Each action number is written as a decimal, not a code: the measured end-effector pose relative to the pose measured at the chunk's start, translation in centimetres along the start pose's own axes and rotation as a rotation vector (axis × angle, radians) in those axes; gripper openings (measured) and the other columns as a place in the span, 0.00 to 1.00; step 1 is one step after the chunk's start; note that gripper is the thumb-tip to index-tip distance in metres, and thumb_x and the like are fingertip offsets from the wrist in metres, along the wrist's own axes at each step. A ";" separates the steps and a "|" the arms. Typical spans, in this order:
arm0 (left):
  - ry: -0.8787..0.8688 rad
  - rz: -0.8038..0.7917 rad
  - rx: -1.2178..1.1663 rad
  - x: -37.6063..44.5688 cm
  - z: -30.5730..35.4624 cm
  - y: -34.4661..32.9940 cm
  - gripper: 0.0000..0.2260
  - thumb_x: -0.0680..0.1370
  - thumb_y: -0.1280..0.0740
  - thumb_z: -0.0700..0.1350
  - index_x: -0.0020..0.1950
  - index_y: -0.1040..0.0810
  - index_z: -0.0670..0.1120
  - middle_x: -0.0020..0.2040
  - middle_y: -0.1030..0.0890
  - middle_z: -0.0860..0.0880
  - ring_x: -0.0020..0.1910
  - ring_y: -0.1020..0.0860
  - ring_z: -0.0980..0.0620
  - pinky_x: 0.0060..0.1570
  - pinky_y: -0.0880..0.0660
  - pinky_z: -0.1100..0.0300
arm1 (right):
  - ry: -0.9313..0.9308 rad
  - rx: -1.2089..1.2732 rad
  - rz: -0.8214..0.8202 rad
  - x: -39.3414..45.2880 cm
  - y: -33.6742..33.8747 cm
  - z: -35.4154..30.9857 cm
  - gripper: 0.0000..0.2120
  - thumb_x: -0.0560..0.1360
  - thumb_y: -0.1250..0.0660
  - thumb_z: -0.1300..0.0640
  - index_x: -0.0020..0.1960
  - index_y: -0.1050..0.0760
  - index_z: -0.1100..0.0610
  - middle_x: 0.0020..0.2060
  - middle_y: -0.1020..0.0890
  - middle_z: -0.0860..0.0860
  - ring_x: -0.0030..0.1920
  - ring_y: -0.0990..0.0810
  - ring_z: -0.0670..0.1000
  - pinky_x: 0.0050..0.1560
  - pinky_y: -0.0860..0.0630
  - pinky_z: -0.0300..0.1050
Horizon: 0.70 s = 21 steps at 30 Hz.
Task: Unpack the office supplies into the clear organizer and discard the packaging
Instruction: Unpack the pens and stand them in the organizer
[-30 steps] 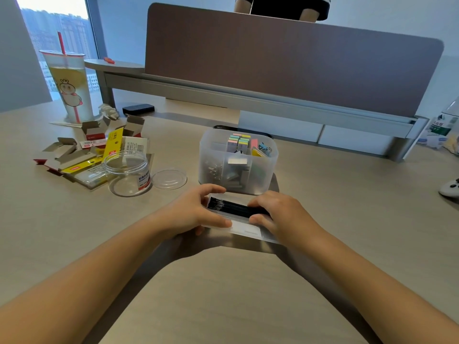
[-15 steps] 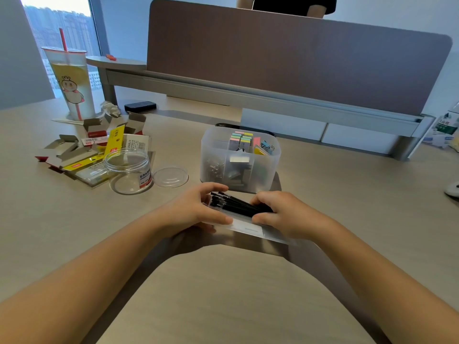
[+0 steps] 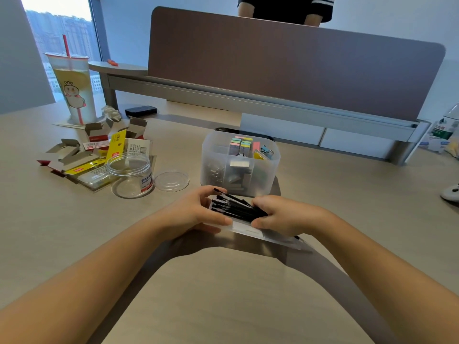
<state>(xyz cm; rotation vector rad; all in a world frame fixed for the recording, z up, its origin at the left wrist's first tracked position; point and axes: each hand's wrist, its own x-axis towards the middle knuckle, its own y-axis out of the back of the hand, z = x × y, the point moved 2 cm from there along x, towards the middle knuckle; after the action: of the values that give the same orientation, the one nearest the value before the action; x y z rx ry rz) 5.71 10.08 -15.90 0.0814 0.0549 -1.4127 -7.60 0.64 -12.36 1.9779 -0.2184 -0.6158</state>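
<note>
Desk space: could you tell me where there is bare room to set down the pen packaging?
Bare desk lies right of the clear organizer, and in front of the hands. The left is crowded: round jar, its lid, and opened cartons.

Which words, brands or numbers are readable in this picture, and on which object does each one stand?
No text is fully readable.
Round clear jar: label with Chinese characters, too blurred to quote.
Yellow card: red logo, print too small.
White box: barcode and print, too small.
Bottle: green label, blurred.
Drink cup: cartoon figure only, no words.
</note>
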 end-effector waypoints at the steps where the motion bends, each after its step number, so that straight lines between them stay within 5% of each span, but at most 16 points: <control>1: -0.001 -0.006 -0.001 0.0 0.0 0.0 0.19 0.69 0.32 0.32 0.53 0.28 0.51 0.47 0.22 0.47 0.44 0.21 0.52 0.35 0.21 0.65 | -0.007 0.011 -0.012 0.0 0.1 0.0 0.03 0.77 0.41 0.57 0.49 0.33 0.55 0.37 0.32 0.46 0.37 0.34 0.43 0.37 0.35 0.35; 5: -0.010 -0.014 -0.005 0.1 -0.1 0.1 0.17 0.69 0.32 0.31 0.49 0.26 0.51 0.43 0.21 0.49 0.39 0.20 0.55 0.33 0.23 0.66 | 0.013 0.051 -0.029 0.1 0.2 -0.2 0.06 0.77 0.42 0.58 0.42 0.35 0.50 0.36 0.31 0.45 0.36 0.33 0.43 0.36 0.35 0.35; 21: -0.036 -0.027 -0.006 0.2 -0.1 0.3 0.18 0.69 0.33 0.30 0.49 0.27 0.52 0.42 0.21 0.49 0.37 0.19 0.56 0.34 0.22 0.66 | 0.084 0.021 0.191 0.0 -0.7 -0.1 0.10 0.75 0.38 0.59 0.56 0.33 0.56 0.47 0.30 0.48 0.48 0.30 0.47 0.51 0.30 0.42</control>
<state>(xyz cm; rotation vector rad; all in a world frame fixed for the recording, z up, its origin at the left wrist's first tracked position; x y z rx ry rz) 6.03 9.95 -15.98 0.0504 0.0301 -1.4405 -7.62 1.04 -12.89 1.9707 -0.3588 -0.4079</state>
